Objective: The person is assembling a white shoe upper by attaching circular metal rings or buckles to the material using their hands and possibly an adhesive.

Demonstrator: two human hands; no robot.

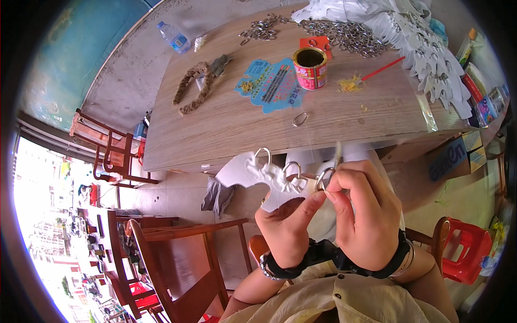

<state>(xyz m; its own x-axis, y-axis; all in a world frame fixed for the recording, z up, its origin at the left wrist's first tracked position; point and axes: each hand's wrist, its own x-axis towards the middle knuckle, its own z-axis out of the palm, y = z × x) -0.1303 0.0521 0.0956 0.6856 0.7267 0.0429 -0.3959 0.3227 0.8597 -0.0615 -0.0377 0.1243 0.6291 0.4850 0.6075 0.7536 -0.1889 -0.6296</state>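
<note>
In front of my lap, below the table's near edge, my left hand point(286, 229) grips a white fabric piece point(237, 171) with a curved cut-out and pointed ends. Metal rings stand up along its gathered edge. My right hand point(369, 218) pinches another metal ring point(320, 179) at the piece's right end, thumb and forefinger closed on it. The two thumbs nearly meet there. A thin pale strip sticks up beside the right forefinger; how it is attached is hidden. One loose oval ring point(300, 119) lies on the table near its front edge.
On the wooden table point(215, 134) stand a red tin point(311, 75) and a plastic bottle point(175, 39). A blue card point(269, 83), brown braided loop point(188, 89), ring pile point(350, 37) and stacked white pieces point(436, 70) lie there. Wooden chairs point(177, 258) and a red stool point(466, 250) flank me.
</note>
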